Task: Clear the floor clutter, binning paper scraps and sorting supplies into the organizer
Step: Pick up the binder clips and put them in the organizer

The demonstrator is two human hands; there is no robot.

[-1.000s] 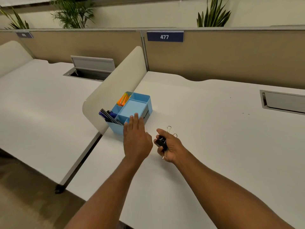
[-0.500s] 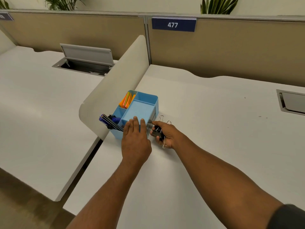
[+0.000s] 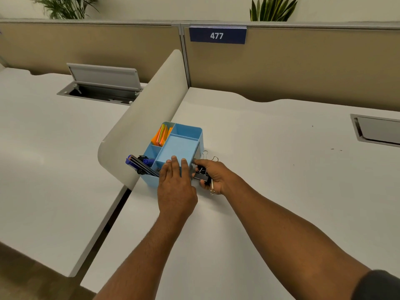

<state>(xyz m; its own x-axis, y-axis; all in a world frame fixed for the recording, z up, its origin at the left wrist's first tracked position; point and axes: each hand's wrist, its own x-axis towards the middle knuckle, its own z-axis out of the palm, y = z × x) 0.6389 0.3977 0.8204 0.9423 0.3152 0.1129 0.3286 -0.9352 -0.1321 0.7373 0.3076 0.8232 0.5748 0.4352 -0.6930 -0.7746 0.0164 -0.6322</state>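
A light blue desk organizer point(image 3: 187, 131) stands on the white desk point(image 3: 270, 169) against the curved divider. Orange and green sticky notes point(image 3: 162, 135) fill its back left slot, and blue and black pens point(image 3: 140, 164) lean out of its front left slot. My left hand point(image 3: 176, 187) lies flat with straight fingers resting on the organizer's near edge. My right hand point(image 3: 213, 175) is just right of the organizer and grips a bunch of black binder clips point(image 3: 202, 175) with silver wire handles sticking out.
A beige curved divider point(image 3: 140, 126) separates this desk from the neighbouring white desk point(image 3: 43, 159). An open cable hatch point(image 3: 104, 83) sits on the left desk, a closed one point(image 3: 376, 131) at the right. Tan partition with sign 477 point(image 3: 217, 35) runs behind.
Both hands have moved forward to the organizer. My left hand now rests on its near edge, and my right hand has brought the binder clips up against its right side.
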